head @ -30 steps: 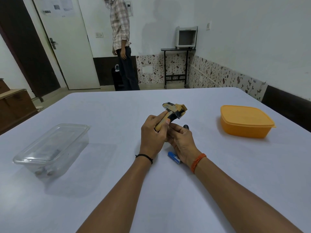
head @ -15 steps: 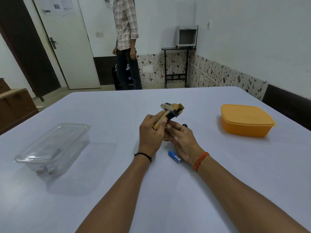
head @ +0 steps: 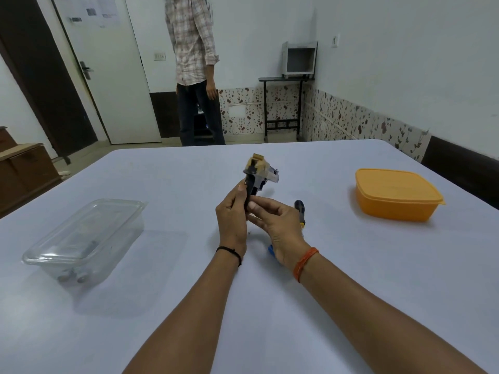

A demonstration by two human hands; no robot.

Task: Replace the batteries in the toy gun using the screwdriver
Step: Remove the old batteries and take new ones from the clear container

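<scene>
The toy gun (head: 258, 175), tan and clear plastic with a black grip, is held upright above the white table (head: 351, 306) just above the middle of the frame, its grip pointing down into both hands. The left hand (head: 232, 220) wraps the black grip from the left, fingers closed on it with the thumb lying along its side; the right hand (head: 278, 228) meets it from the right, thumb and forefinger pinched on the lower end of the grip. No brand or lettering can be read on the gun. Just right of the right hand the screwdriver (head: 300, 211) lies on the table, black handle towards the far side, its tip hidden behind the hand. A blue battery (head: 270, 250) peeks out from under the right wrist; any print on it is too small to read. A tiny dark speck sits on the table between the wrists. Well to the right rests a closed orange box (head: 397, 195), near the table's right edge, and at lower left a clear lidded container (head: 86, 238) with small items inside, indistinct. Wide bare tabletop lies between these and across the whole bottom of the frame around the forearms. Beyond the far edge a person in a checked shirt (head: 193, 39) stands by a white door (head: 108, 68) bearing papers whose text is illegible.
</scene>
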